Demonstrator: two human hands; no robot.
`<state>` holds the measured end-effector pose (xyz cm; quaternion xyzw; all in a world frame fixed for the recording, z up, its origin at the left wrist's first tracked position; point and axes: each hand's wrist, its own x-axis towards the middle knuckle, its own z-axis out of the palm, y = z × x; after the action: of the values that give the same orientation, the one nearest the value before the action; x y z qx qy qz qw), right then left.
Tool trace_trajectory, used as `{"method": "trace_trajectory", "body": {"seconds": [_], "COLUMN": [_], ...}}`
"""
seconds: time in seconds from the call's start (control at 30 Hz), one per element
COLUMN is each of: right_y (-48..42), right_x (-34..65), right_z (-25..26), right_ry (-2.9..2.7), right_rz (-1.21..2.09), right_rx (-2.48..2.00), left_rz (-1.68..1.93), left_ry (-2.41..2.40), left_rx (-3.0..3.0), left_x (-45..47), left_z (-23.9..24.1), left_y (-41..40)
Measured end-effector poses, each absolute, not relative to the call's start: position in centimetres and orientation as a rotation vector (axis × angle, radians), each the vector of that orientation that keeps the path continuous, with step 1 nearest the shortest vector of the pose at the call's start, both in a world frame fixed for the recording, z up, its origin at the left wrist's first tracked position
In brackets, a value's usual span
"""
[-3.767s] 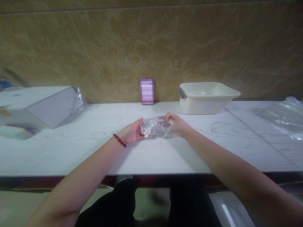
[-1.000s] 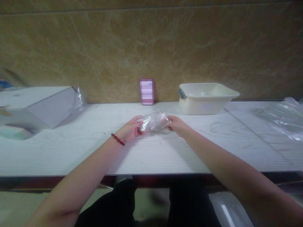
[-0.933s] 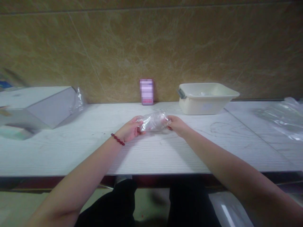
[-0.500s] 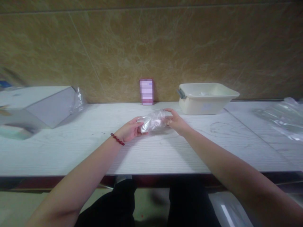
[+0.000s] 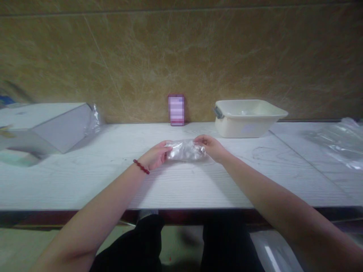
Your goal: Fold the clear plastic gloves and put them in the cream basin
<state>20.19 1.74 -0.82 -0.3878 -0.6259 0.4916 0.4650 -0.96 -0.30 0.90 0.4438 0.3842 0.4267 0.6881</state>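
Observation:
A clear, crinkled plastic bag (image 5: 184, 150) is stretched sideways between my two hands, low over the white tabletop. My left hand (image 5: 157, 155), with a red bead bracelet (image 5: 141, 166) at the wrist, grips the bag's left end, thumb on top. At the other end, the bent fingers of my right hand (image 5: 211, 146) pinch the upper right corner. Whatever the bag contains, if anything, cannot be made out through the shiny plastic.
A cream plastic tub (image 5: 241, 126) with a grey handle stands behind my right hand. A phone (image 5: 176, 110) leans on the marbled wall. To the left is a white box (image 5: 61, 128); at far right lie clear plastic bags (image 5: 340, 139) on the table (image 5: 181, 189).
My right hand has shifted its hold, its fingers now closed at the bag's upper corner. The bag lies lower and flatter. My left hand has barely moved, its fingers now tucked under.

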Motion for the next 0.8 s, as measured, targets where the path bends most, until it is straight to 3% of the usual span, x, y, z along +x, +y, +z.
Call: {"method": "trace_trajectory", "body": {"seconds": [0.8], "right_y": [1.4], "right_x": [19.7], "right_z": [-0.7], "right_ry": [-1.511], "right_rz": [1.198], "right_rx": [-1.048], "left_rz": [1.062], "left_ry": [1.026], "left_rx": [1.013], "left_x": [-1.3], "left_z": [-0.9], "left_y": [1.0]}}
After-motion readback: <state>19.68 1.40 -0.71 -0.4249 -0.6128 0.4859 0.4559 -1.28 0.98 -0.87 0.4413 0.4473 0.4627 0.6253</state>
